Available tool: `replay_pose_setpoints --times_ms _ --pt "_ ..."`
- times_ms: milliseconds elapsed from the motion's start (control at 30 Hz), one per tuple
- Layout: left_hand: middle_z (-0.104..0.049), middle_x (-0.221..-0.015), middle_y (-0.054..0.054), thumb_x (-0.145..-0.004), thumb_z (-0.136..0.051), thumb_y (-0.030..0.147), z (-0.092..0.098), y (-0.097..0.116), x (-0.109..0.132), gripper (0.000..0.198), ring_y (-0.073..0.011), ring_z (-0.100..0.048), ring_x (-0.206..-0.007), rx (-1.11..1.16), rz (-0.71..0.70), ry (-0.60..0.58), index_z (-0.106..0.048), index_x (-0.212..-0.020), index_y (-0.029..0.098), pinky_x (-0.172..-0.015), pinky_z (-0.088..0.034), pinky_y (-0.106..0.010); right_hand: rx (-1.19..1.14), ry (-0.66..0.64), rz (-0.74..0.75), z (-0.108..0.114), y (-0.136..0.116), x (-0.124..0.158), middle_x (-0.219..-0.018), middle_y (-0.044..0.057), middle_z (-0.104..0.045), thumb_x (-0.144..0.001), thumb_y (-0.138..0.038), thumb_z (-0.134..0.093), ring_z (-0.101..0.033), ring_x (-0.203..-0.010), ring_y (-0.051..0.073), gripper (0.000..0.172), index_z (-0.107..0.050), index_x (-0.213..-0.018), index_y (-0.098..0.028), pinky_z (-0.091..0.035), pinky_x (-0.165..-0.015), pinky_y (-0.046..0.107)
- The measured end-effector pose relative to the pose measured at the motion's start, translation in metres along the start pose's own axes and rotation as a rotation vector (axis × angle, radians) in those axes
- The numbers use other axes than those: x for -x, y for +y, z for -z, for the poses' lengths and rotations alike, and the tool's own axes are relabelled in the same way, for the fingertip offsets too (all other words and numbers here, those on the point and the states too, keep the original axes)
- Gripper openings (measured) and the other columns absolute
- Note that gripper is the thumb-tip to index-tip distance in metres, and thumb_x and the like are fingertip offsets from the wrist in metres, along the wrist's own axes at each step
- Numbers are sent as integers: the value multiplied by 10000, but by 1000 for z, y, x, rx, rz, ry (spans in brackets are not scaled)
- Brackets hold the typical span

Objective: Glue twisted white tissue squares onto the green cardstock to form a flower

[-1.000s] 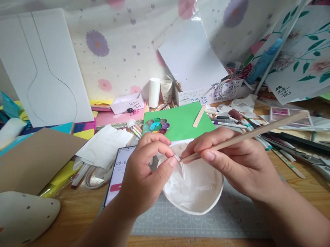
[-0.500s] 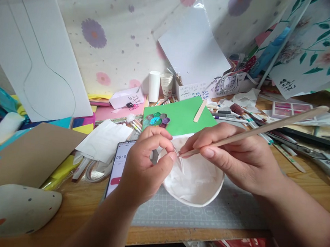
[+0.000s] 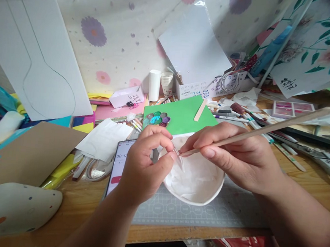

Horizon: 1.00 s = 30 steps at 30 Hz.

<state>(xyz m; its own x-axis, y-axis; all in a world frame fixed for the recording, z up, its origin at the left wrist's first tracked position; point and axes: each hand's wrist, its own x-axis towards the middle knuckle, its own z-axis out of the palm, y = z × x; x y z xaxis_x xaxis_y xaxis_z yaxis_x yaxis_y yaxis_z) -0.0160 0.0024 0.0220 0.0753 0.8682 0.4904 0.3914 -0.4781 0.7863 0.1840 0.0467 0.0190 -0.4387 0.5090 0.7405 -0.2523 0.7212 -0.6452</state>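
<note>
In the head view, the person's left hand [image 3: 147, 164] is nearly closed, pinching a thin white piece [image 3: 182, 165] between thumb and fingertips, its free end pointing down to the right. The right hand [image 3: 236, 155], fingers curled in, grips a wooden stick [image 3: 270, 128] like a pen, the tip at the piece; contact is unclear. Below lies a white bowl [image 3: 196, 203] on a grey mat [image 3: 174, 216].

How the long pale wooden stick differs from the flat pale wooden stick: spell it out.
The long stick slants, held in the right hand; the flat stick lies on the rectangular green sheet. The long stick looks clearly longer than the flat stick. Both are pale wood.
</note>
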Motion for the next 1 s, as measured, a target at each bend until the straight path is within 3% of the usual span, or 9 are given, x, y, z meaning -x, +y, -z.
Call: replay_pose_setpoints --times_ms 433,633,1000 --pt "-573 -1004 13 -797 -599 106 2 -1 2 155 -195 -536 -1034 59 12 -61 -630 -756 252 -964 -402 -379 -67 18 -36 0 -2 -1 -958 90 -755 -950 -113 -633 -763 -919 190 118 -737 -999 -138 -638 -807 274" --pt "-574 -982 18 -822 -608 107 2 -2 2 155 -183 -542 -998 33 6 -41 -614 -747 242 -937 -409 -361 -23 8 8 0 -2 0 -909 84 -744 -948 -116 -636 -761 -894 200 116 -736 -1004 -132 -641 -774 292" --pt "-580 -984 20 -842 -596 100 2 2 0 161 -162 -557 -979 -23 -13 -33 -633 -768 238 -918 -422 -335 -88 65 -48 -1 -1 2 -926 98 -745 -950 -135 -648 -763 -906 206 97 -733 -987 -107 -635 -804 297"
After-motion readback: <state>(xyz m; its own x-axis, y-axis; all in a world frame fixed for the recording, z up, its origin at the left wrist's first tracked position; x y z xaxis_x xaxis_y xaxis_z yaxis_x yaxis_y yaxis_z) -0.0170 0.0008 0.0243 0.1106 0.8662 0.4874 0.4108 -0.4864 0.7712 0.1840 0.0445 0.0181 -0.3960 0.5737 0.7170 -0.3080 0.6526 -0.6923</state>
